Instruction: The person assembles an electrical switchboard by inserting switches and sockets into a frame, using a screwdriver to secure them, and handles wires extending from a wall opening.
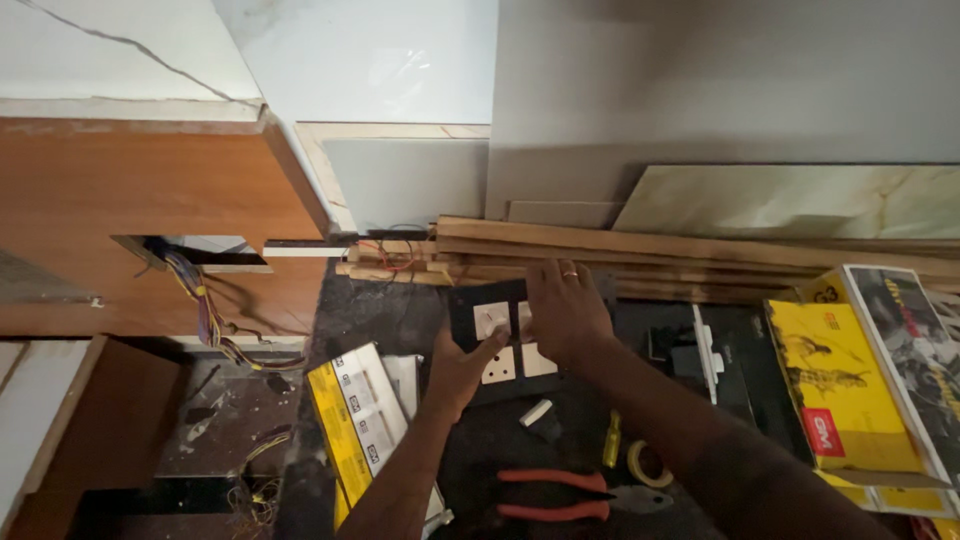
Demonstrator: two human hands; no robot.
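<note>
Big yellow carton (858, 385) sits at the right (black-and-white panel alongside); a slimmer yellow-and-white box (355, 420) lies left of the hands.

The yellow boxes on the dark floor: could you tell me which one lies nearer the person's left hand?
The long narrow yellow box with white panels, lying just beside the left hand. The bigger yellow box sits far off at the right edge.

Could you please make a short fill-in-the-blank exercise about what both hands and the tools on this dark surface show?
1. Both hands, the left hand and the right hand, rest on a dark switch plate fitted with ____ modules.
2. The pliers have ____ handles.
3. The roll of tape lies to the ____ of the yellow screwdriver.
4. A ring shows on the ____ hand.

Missing words: white; red; right; right
</note>
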